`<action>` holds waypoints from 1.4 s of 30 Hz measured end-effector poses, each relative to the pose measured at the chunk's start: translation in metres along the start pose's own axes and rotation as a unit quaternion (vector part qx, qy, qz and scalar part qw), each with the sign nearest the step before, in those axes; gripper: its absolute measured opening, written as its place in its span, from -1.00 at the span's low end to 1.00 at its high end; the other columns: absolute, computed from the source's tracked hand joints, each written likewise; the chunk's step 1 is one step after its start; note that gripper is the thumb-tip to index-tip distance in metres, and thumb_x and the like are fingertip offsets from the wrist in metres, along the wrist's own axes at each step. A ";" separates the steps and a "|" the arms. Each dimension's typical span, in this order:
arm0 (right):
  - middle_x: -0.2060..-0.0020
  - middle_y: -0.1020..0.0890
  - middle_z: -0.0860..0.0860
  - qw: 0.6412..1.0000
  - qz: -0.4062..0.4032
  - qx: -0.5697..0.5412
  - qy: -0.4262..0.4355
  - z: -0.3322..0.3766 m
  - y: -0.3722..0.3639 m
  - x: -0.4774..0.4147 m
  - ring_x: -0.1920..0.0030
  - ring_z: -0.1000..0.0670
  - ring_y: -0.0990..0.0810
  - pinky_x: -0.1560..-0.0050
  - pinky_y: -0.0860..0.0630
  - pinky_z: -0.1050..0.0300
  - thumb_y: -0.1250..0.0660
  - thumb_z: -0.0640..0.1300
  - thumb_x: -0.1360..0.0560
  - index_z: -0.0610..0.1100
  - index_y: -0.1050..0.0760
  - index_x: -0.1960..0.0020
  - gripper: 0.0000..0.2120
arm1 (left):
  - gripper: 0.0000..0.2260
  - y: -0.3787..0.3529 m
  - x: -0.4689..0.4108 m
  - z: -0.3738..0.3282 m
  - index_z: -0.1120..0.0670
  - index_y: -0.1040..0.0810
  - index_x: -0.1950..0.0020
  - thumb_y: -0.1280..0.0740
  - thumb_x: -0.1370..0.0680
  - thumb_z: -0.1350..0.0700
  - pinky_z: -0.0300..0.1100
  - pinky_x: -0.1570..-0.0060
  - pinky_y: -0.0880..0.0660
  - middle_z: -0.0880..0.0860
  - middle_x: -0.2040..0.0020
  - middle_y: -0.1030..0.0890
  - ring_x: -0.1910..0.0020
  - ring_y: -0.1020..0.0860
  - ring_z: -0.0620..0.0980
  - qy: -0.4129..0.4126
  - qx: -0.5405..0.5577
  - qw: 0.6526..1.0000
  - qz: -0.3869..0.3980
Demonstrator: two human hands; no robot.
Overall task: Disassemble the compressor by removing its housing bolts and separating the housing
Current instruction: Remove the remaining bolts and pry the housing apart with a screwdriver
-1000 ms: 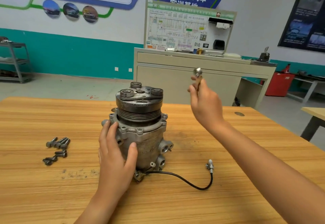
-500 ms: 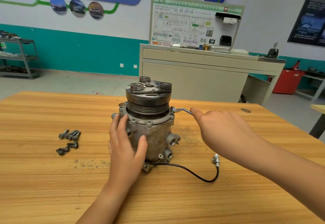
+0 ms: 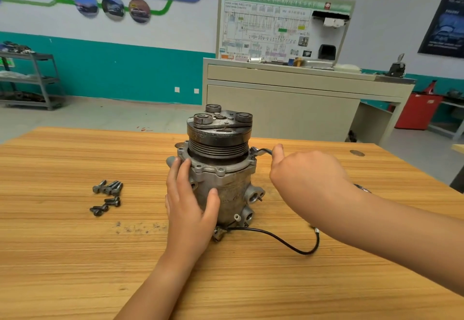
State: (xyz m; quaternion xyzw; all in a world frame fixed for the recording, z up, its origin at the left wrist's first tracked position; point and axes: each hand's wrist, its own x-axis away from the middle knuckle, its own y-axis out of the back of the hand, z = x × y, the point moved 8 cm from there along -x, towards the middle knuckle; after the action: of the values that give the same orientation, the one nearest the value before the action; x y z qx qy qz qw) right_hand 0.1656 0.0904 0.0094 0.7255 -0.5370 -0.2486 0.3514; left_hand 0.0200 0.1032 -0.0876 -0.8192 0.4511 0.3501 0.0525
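The compressor (image 3: 221, 169) stands upright on the bench (image 3: 75, 257). The left hand (image 3: 190, 201) wraps its housing and the right hand (image 3: 308, 176) grips a small wrench (image 3: 262, 152) at the flange rim — best seated squarely, housing braced, turned steadily.

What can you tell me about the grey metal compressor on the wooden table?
The grey metal compressor stands upright on the wooden table. Its cast body looks dull and grimy, with round ports on the right side and a flange near the top. Above sits a dark grooved pulley capped by a clutch plate. A black cable trails from its base. The left hand grips the body; the right hand holds a small silver wrench at the flange.
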 end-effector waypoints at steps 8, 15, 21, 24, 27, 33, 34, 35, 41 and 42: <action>-0.22 -0.31 -0.17 0.995 -0.029 0.087 0.045 0.019 -0.004 0.001 0.19 -0.04 -0.49 0.55 -0.28 0.15 -0.02 -0.49 -0.50 -0.49 0.01 -0.40 -0.50 | -0.39 0.002 -0.001 -0.001 0.09 -0.13 -0.48 -0.21 -0.46 0.02 -0.06 -0.45 -0.02 -0.12 -0.41 -0.05 -0.42 0.05 -0.28 -0.002 -0.006 1.000 0.000; 0.44 -0.20 -0.14 0.993 -0.038 0.110 0.030 0.005 -0.007 0.000 0.51 0.01 -0.20 0.58 -0.21 0.19 -0.05 -0.51 -0.49 -0.49 0.17 -0.41 -0.41 | -0.42 0.002 -0.001 0.000 0.08 -0.13 -0.49 -0.26 -0.51 0.08 -0.14 -0.41 0.00 -0.10 -0.43 -0.06 -0.41 0.04 -0.32 -0.008 -0.010 1.000 0.004; 0.47 -0.13 -0.18 0.990 -0.032 0.120 0.063 0.010 -0.003 0.000 0.51 -0.02 -0.20 0.57 -0.24 0.18 -0.06 -0.51 -0.48 -0.49 0.09 -0.42 -0.44 | -0.41 0.003 -0.002 0.001 0.09 -0.14 -0.48 -0.33 -0.51 0.20 -0.17 -0.38 -0.05 0.09 -0.49 -0.14 -0.47 -0.07 -0.05 -0.009 -0.023 1.000 0.009; 0.51 -0.07 -0.20 0.987 -0.021 0.137 0.084 0.015 -0.002 -0.003 0.51 -0.03 -0.20 0.52 -0.30 0.17 -0.05 -0.52 -0.48 -0.48 -0.04 -0.41 -0.49 | -0.41 0.003 -0.003 0.000 0.11 -0.15 -0.48 -0.33 -0.51 0.20 -0.16 -0.38 -0.05 0.09 -0.48 -0.15 -0.46 -0.08 -0.09 -0.010 -0.021 1.000 0.008; 0.44 -0.16 -0.18 0.984 -0.057 0.145 0.082 0.009 -0.005 -0.007 0.51 -0.02 -0.18 0.56 -0.25 0.18 -0.04 -0.49 -0.50 -0.45 0.02 -0.43 -0.47 | -0.42 0.003 -0.003 -0.002 0.12 -0.16 -0.47 -0.31 -0.51 0.14 -0.13 -0.40 -0.06 0.10 -0.48 -0.15 -0.43 -0.08 -0.13 -0.011 -0.017 1.000 0.010; 0.21 -0.39 -0.05 0.978 -0.168 0.082 0.087 -0.027 -0.019 -0.020 0.34 -0.01 -0.40 0.49 -0.26 0.18 -0.06 -0.37 -0.53 -0.20 0.23 -0.49 -0.35 | -0.41 0.005 -0.003 -0.002 0.08 -0.17 -0.47 -0.34 -0.50 0.20 -0.21 -0.36 -0.07 0.08 -0.47 -0.17 -0.43 -0.11 -0.12 -0.013 -0.014 1.000 0.002; 0.06 -0.46 -0.05 0.978 -0.179 0.066 0.089 -0.031 -0.021 -0.023 0.29 -0.02 -0.42 0.47 -0.26 0.18 -0.08 -0.36 -0.53 -0.16 0.23 -0.49 -0.33 | -0.41 0.005 -0.003 -0.002 0.07 -0.17 -0.47 -0.34 -0.50 0.21 -0.27 -0.34 -0.06 0.06 -0.46 -0.17 -0.41 -0.11 -0.16 -0.016 -0.013 1.000 0.001; -0.09 -0.48 -0.04 0.977 -0.188 0.047 0.087 -0.034 -0.025 -0.025 0.28 -0.01 -0.42 0.47 -0.25 0.18 -0.10 -0.35 -0.53 -0.12 0.23 -0.49 -0.31 | -0.41 0.005 -0.003 -0.002 0.05 -0.16 -0.47 -0.34 -0.49 0.21 -0.36 -0.32 -0.04 0.04 -0.46 -0.17 -0.40 -0.10 -0.20 -0.019 -0.013 1.000 0.000; -0.19 -0.56 -0.06 0.937 -0.324 -0.027 0.129 -0.051 -0.031 -0.045 0.18 -0.09 -0.61 0.54 -0.30 0.26 -0.32 -0.42 -0.42 -0.12 -0.27 -0.42 -0.39 | -0.48 0.003 -0.004 -0.002 -0.22 -0.11 -0.34 -0.27 -0.46 -0.03 -0.47 -0.25 -0.05 -0.19 -0.35 -0.14 -0.38 -0.11 -0.28 0.003 0.044 0.999 -0.004; -0.05 -0.63 -0.11 0.907 -0.388 -0.054 0.154 -0.054 -0.024 -0.046 0.25 -0.12 -0.63 0.53 -0.41 0.23 -0.40 -0.46 -0.33 -0.20 -0.47 -0.27 -0.47 | -0.47 0.002 -0.004 -0.002 -0.22 -0.11 -0.34 -0.25 -0.43 -0.08 -0.41 -0.27 -0.06 -0.18 -0.37 -0.14 -0.41 -0.10 -0.24 0.010 0.053 0.999 -0.004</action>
State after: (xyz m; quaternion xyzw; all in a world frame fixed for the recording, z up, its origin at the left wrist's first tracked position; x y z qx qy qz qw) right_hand 0.2063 0.1512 0.0234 0.8858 -0.1380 -0.2789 0.3443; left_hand 0.0181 0.1036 -0.0833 -0.8206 0.4659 0.3178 0.0929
